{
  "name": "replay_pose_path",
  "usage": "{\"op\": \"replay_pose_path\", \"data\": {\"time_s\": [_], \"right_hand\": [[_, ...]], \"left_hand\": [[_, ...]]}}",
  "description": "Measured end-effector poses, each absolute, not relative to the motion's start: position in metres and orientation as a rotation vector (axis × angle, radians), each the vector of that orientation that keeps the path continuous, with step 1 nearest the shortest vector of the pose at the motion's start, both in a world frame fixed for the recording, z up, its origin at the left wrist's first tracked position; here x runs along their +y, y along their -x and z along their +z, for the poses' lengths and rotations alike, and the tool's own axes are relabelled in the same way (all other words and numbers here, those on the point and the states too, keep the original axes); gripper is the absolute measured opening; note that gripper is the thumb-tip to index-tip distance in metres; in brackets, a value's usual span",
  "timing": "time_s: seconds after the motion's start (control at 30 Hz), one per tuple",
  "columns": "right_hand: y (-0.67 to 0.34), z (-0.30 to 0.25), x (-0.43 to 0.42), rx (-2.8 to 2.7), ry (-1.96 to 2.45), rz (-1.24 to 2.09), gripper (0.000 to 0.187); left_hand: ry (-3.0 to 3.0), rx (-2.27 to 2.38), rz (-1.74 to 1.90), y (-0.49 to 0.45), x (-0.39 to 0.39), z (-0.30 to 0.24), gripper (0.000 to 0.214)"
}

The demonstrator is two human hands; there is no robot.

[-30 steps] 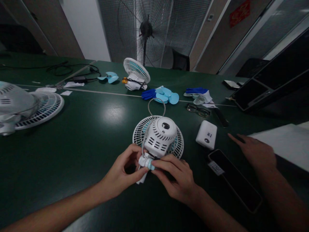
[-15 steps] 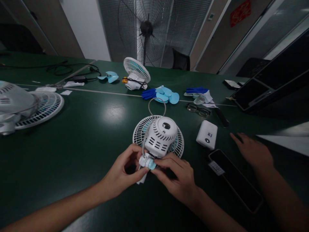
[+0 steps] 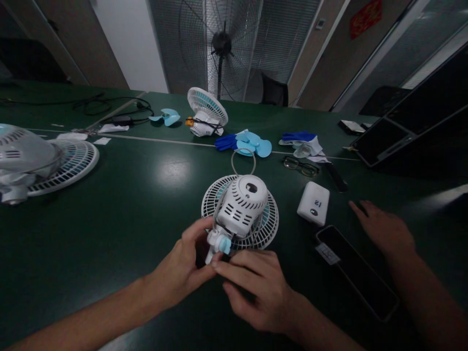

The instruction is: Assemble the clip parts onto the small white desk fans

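Observation:
A small white desk fan (image 3: pixel 243 204) lies grille-down on the green table, its motor housing upward and a grey cord looped behind it. At its near end is a white bracket (image 3: pixel 214 239) with a light blue knob (image 3: pixel 224 244). My left hand (image 3: pixel 192 258) grips this bracket from the left, fingers behind and thumb in front. Just below the knob, my right hand (image 3: pixel 256 282) has its fingertips at the bracket's lower end, the thumb held apart. Its grip is off the knob; whether the fingertips press on the bracket is partly hidden.
Another person's hand (image 3: pixel 383 229) rests at the right, near a black phone (image 3: pixel 354 273) and a white power bank (image 3: pixel 313 204). Glasses (image 3: pixel 300 166), blue gloves (image 3: pixel 225 142), blue fan blades (image 3: pixel 254 144) and a second fan (image 3: pixel 208 114) lie behind. A larger fan (image 3: pixel 69 163) stands left.
My right hand has let go of the blue knob and moved down toward me. The bracket has tilted slightly, and my left hand has shifted a little left with it.

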State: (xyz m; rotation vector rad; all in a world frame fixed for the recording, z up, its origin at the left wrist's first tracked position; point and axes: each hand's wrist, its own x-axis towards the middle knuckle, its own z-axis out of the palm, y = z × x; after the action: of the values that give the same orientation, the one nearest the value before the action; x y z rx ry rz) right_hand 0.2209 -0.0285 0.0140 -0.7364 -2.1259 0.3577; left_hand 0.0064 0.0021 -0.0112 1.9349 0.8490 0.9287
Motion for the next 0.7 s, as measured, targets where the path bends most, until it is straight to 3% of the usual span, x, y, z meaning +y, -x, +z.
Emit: {"op": "replay_pose_path", "data": {"time_s": [0.13,0.33,0.5,0.7], "right_hand": [[-0.220,0.013,-0.041,-2.253,0.568,0.324,0.045],[-0.354,0.032,0.006,-2.214,0.697,0.205,0.037],[-0.506,0.013,0.050,-1.984,0.850,-0.006,0.028],[-0.522,-0.015,0.039,-1.962,1.061,-0.081,0.034]], "left_hand": [[-2.251,0.937,0.561,-0.006,0.007,0.006,0.046],[-2.137,1.079,0.687,0.000,0.020,0.020,0.022],[-2.070,1.293,0.812,0.021,0.045,0.020,0.028],[-1.950,1.678,0.815,0.059,0.085,0.031,0.046]]}}
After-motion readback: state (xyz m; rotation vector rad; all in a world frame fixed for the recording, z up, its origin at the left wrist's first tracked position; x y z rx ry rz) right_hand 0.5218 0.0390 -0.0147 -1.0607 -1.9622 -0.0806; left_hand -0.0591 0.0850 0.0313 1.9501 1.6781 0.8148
